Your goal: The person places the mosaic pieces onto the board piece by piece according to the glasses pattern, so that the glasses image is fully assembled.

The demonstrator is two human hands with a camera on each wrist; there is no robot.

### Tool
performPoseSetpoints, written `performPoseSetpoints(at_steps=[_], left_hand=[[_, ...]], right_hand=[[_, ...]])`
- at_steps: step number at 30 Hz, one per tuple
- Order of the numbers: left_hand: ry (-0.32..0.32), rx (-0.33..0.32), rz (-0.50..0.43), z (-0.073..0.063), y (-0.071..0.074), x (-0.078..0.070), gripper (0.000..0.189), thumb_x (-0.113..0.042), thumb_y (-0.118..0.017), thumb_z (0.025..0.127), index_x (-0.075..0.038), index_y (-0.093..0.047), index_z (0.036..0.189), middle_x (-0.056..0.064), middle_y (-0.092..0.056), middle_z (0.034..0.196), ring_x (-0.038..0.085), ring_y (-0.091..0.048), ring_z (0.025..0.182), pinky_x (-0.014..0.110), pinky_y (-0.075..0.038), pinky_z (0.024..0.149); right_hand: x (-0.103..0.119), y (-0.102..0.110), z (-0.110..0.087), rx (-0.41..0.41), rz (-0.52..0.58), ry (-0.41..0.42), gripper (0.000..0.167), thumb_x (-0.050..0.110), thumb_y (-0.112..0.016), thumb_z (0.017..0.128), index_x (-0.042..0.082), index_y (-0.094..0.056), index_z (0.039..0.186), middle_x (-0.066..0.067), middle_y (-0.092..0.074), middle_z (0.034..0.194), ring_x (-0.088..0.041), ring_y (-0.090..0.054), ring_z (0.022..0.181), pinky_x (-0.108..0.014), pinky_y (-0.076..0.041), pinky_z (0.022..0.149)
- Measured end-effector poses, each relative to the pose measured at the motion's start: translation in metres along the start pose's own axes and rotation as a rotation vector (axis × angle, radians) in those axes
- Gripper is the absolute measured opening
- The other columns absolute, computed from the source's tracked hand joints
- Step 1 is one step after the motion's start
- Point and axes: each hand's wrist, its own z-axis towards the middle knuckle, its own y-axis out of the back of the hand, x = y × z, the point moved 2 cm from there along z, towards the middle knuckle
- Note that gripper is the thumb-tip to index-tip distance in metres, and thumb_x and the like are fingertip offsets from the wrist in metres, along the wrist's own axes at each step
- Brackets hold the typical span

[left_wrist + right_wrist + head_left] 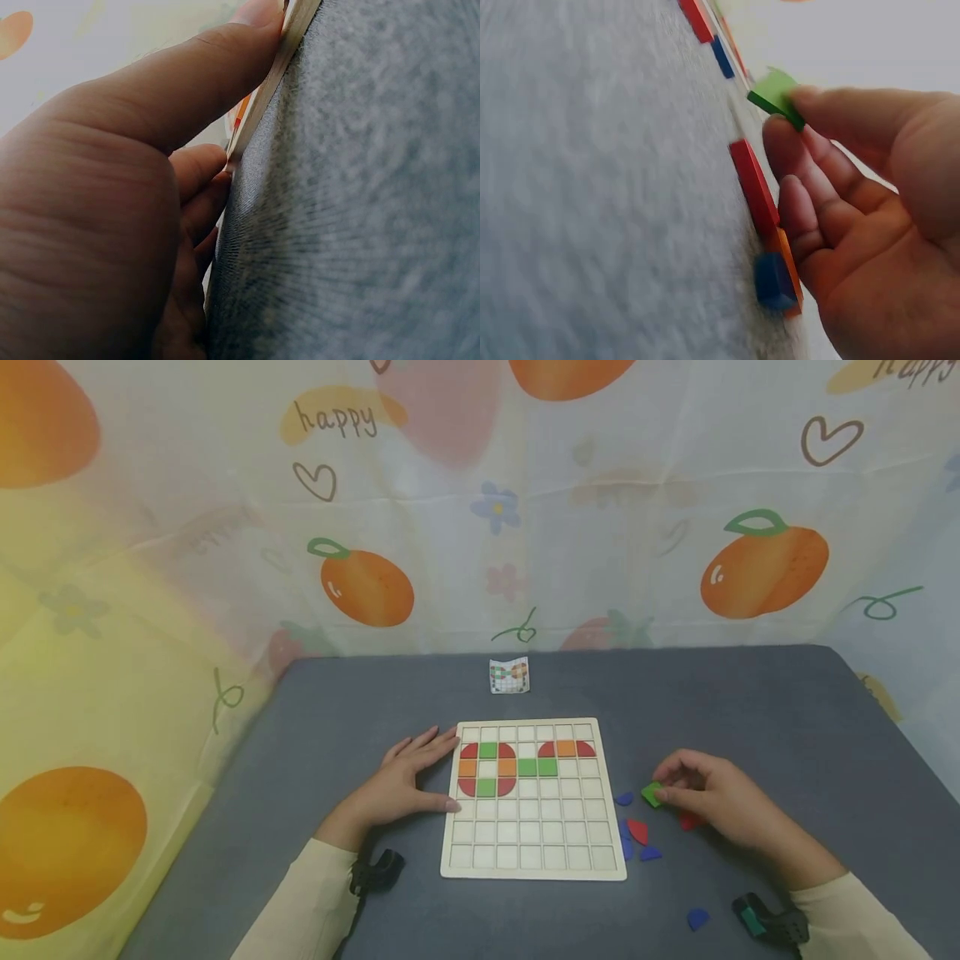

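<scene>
A wooden grid board (536, 864) lies on the grey table with red, green and orange tiles set in its upper rows. My left hand (397, 785) rests at the board's left edge, thumb and fingers spread and touching the rim; in the left wrist view the thumb lies against the board's side (270, 90). To the right of the board, my right hand (720, 793) pinches a green square tile (652, 794) between thumb and fingers. The right wrist view shows that green tile (776, 94) held above the table.
Blue tiles (650, 853) and a red tile (637, 832) lie loose right of the board, another red tile (691, 820) under the right hand. A blue tile (697, 918) sits nearer the front. Behind the board stands a small printed card (509, 676). A patterned cloth hangs behind.
</scene>
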Motion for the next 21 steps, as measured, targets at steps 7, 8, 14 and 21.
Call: performPoseSetpoints(at_steps=[7,8,14,21], left_hand=[[0.001,-0.005,-0.003,0.0,0.001,0.0,0.106,-0.054,-0.093,0.084,-0.02,-0.042,0.17,-0.007,-0.031,0.176,0.029,-0.013,0.165,0.063,-0.003,0.125],[0.002,-0.004,-0.003,0.0,0.001,0.0,0.106,-0.054,-0.093,0.084,-0.02,-0.042,0.17,-0.008,-0.031,0.176,0.029,-0.013,0.165,0.063,-0.003,0.125],[0.005,-0.001,-0.003,0.0,0.001,-0.001,0.106,-0.054,-0.093,0.084,-0.02,-0.042,0.17,-0.008,-0.031,0.176,0.029,-0.013,0.165,0.063,-0.003,0.125],[0.001,0.0,-0.011,0.0,0.002,-0.002,0.105,-0.053,-0.093,0.084,-0.019,-0.042,0.17,-0.008,-0.031,0.176,0.029,-0.012,0.165,0.063,-0.003,0.125]], right_hand=[[0.007,-0.003,0.01,-0.102,-0.032,0.063,0.015,0.014,-0.08,0.102,0.008,-0.076,0.115,-0.002,-0.074,0.102,-0.019,-0.071,0.089,-0.031,-0.057,0.075],[0.007,-0.005,0.011,-0.112,-0.018,0.07,0.015,0.012,-0.08,0.102,0.006,-0.076,0.114,-0.003,-0.075,0.102,-0.019,-0.072,0.088,-0.031,-0.058,0.075],[0.014,-0.016,0.025,-0.139,0.01,0.072,0.014,0.01,-0.08,0.102,0.002,-0.075,0.112,-0.003,-0.074,0.093,-0.022,-0.072,0.082,-0.032,-0.059,0.074],[0.023,-0.032,0.042,-0.171,-0.049,0.035,0.02,0.018,-0.081,0.102,0.004,-0.076,0.114,0.0,-0.071,0.09,-0.022,-0.062,0.081,-0.035,-0.049,0.071]])
